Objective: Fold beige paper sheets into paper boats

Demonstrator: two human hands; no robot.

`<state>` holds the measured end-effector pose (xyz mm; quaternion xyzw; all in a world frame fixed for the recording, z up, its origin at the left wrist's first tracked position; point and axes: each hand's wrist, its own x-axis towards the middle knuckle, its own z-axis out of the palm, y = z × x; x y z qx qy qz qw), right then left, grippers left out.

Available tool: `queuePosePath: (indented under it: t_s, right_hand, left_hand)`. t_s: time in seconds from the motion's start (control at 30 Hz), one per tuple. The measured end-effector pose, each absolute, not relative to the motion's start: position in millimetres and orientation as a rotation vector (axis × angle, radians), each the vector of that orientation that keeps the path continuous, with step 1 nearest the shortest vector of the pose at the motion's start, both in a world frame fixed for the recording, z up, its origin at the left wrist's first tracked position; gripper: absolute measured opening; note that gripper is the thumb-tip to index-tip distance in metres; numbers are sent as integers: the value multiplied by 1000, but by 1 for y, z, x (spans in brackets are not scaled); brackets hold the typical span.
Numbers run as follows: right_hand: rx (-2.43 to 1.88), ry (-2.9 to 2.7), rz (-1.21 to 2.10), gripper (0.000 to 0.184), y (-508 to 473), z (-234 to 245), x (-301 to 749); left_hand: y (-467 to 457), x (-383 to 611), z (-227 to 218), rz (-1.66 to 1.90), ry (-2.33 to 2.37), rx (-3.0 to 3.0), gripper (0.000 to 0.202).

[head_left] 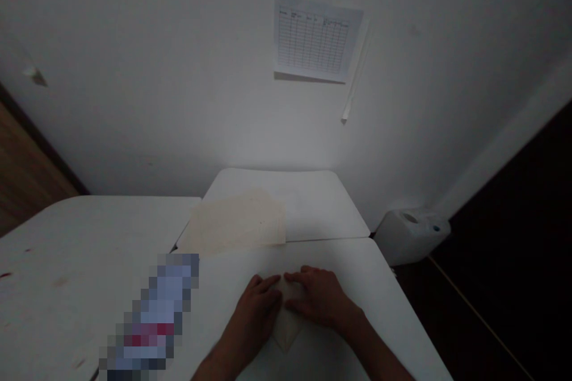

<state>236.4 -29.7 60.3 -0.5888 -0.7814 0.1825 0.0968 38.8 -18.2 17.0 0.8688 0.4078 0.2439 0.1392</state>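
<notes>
A small piece of pale folded paper lies on the white table, its pointed lower end toward me. My left hand holds the paper's left side, with the fingers bent and the fingertips at its top. From the right, my right hand grips the same paper, thumb and index finger pointing left onto it. The two index fingertips nearly meet at the paper's upper end. Both hands cover much of the paper, so its upper folds are hidden.
Beyond my hands a larger beige sheet lies across the table joint. A pixelated object is at the left. The table's right edge drops to a dark floor with a white plastic container. A printed chart hangs on the wall.
</notes>
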Motion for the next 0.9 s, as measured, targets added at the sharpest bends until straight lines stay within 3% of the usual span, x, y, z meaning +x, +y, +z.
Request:
queuePosePath:
  t_s: [0.5,0.7,0.9]
  right_hand:
    - [-1814,-2267,563,52,-28,61,234]
    - [-1805,-2258,606,53,-29,61,234]
    - [-1812,-2273,589,54,-30,62,234]
  left_hand:
    - [-32,16,22,809,1800,2254,8]
    - [-31,10,13,886,1737,2271,10]
    - [-33,16,1,1171,1317,2422,29]
